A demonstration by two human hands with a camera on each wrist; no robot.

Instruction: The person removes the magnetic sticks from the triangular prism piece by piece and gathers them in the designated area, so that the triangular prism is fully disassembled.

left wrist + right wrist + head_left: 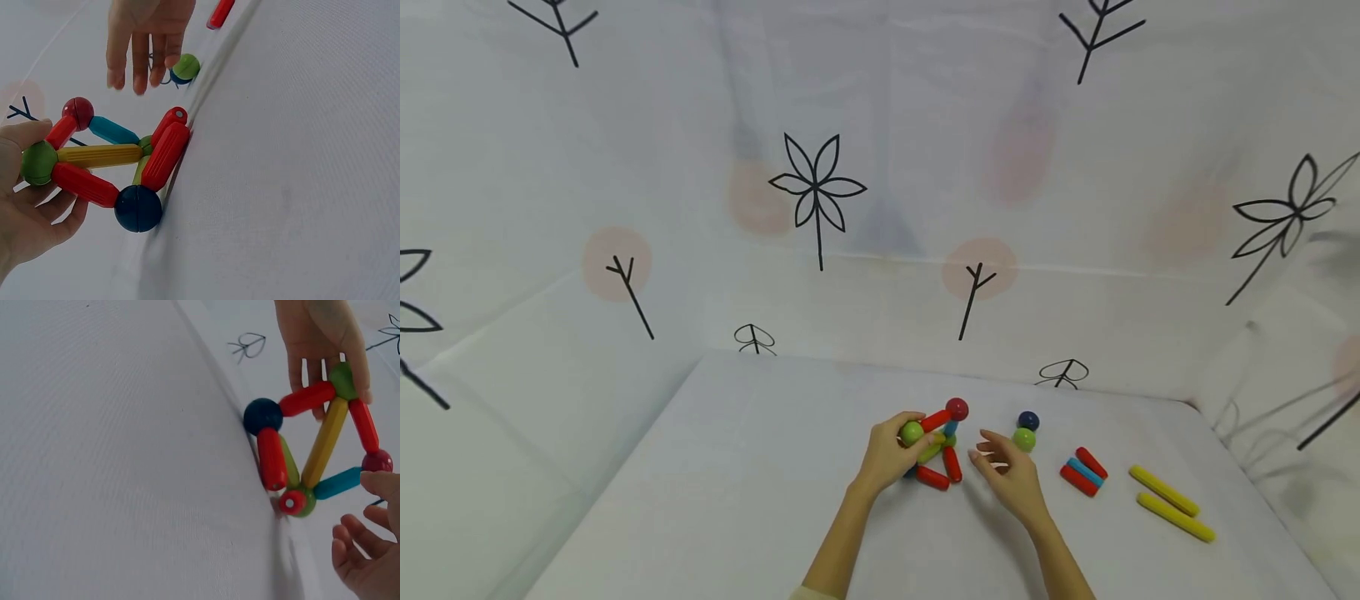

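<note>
My left hand [891, 450] grips a frame of magnetic building sticks and balls [103, 153] at one green ball [39, 164], thumb on the near side and fingers behind. Red, yellow and blue sticks link that ball to a red ball [957, 408], a dark blue ball [138, 208] and a second green ball [303, 503]. Two red sticks stick out loosely at the low end, close to the table. My right hand [1011, 479] hovers just right of the frame, fingers loosely bent and holding nothing.
Right of my right hand sit a dark blue ball [1028, 421] and a green ball [1024, 439]. Farther right lie two red sticks with a blue stick [1086, 472] between them, then two long yellow sticks [1176, 517]. A patterned white cloth [880, 308] rises behind the table.
</note>
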